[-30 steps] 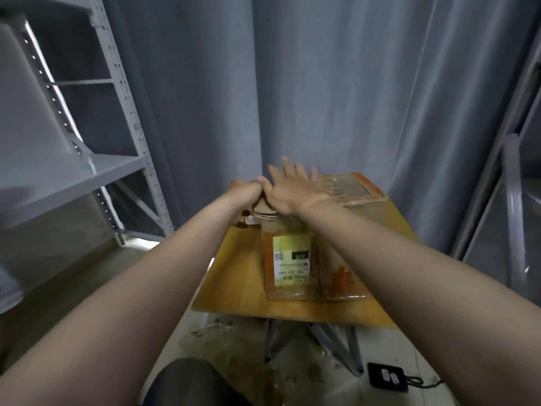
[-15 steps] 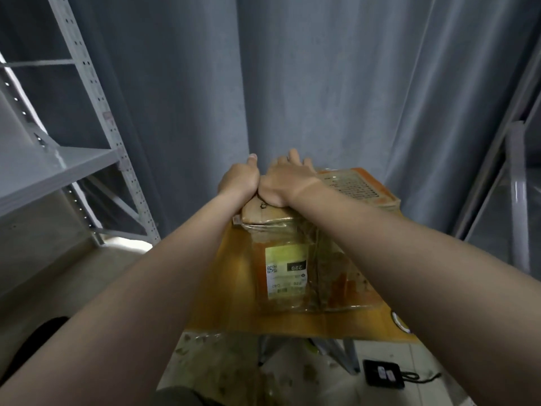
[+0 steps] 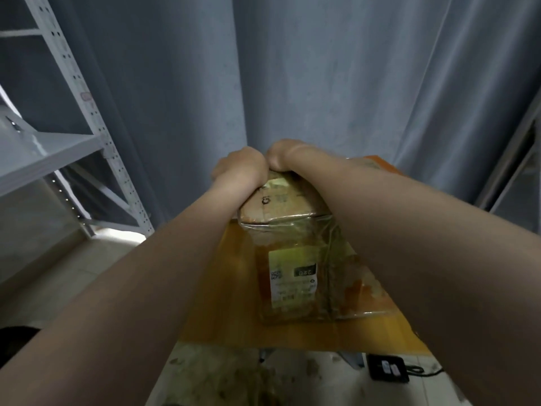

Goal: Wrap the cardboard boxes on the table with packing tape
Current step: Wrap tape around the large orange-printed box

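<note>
Left hand [image 3: 240,168] and right hand [image 3: 282,155] — touching — rest atop the taped box [image 3: 292,259]; fingers hidden.

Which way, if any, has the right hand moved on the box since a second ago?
Yes. The right hand slid away along the top of the box to its far edge; its fingers, earlier flat on top, are now hidden.

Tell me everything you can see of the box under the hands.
The box is brown cardboard, upright on the table, its faces glossy with wrinkled clear tape. The near face carries a pale label with a black patch and small print. The left hand and right hand rest side by side on its far top edge, fingers hidden.
</note>
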